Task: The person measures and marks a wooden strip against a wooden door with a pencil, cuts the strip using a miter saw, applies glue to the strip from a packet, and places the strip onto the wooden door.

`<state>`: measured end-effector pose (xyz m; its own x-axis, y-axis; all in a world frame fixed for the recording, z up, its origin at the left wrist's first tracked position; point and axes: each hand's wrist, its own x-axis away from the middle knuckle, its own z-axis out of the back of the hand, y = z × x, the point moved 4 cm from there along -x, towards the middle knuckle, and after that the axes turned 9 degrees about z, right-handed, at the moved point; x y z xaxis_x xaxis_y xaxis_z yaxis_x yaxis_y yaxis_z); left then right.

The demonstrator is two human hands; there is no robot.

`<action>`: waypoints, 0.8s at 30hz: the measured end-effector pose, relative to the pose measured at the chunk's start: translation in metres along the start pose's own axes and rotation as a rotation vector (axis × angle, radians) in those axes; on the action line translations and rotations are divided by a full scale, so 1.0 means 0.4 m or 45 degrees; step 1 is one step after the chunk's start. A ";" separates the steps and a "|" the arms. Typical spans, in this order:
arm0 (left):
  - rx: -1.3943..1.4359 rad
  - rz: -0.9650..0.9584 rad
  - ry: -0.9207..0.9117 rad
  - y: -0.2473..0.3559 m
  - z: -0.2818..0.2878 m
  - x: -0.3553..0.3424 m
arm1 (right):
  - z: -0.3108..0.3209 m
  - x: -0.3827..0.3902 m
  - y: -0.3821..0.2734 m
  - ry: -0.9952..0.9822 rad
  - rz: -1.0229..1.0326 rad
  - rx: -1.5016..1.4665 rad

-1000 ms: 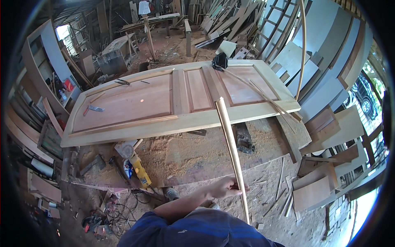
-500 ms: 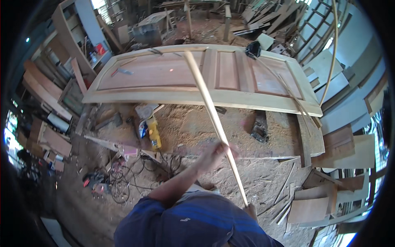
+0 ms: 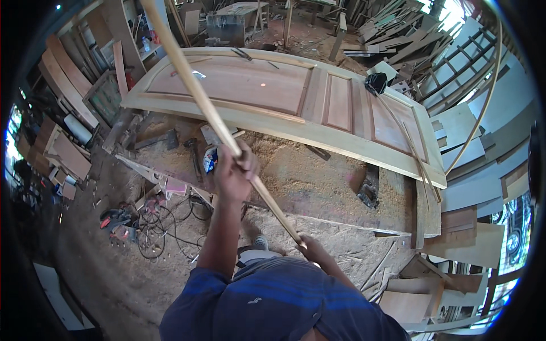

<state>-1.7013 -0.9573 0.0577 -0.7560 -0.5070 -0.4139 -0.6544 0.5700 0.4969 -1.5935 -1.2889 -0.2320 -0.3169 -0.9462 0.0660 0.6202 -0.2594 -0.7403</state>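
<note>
A long pale wooden moulding strip [image 3: 199,96] slants from the upper left down toward my waist. My left hand [image 3: 234,173] is closed around it over the front of the workbench. My right hand [image 3: 311,250] grips its lower end. Beyond the strip, a panelled wooden door [image 3: 261,119] lies across the sawdust-covered bench [image 3: 307,182]. On the door are thin loose strips, small tools and a black bundle [image 3: 375,83]. A plane-like dark tool [image 3: 368,190] and other hand tools lie on the bench beside a blue-and-white packet [image 3: 209,160].
Coiled cables and power tools [image 3: 122,221] lie on the dirt floor at left. Boards and sheets [image 3: 463,227] lean at right, near a tall bent strip [image 3: 489,96]. A shelving unit [image 3: 131,40] and curved planks [image 3: 62,62] stand at left; timber piles [image 3: 392,34] fill the back.
The strip has swung leftward, its upper end rising to the top left. My left hand has moved up and left along with it; my right hand has come into clearer view on the lower end.
</note>
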 end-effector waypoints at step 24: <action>-1.207 -0.470 0.383 0.369 -0.690 0.629 | 0.683 0.212 -1.015 0.284 2.048 -1.873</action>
<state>-1.9837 -1.1793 0.2374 -0.3931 -0.7590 -0.5191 -0.4648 -0.3232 0.8244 -1.6760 -1.3168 0.2570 -0.3568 -0.0840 -0.9304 -0.4339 0.8969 0.0854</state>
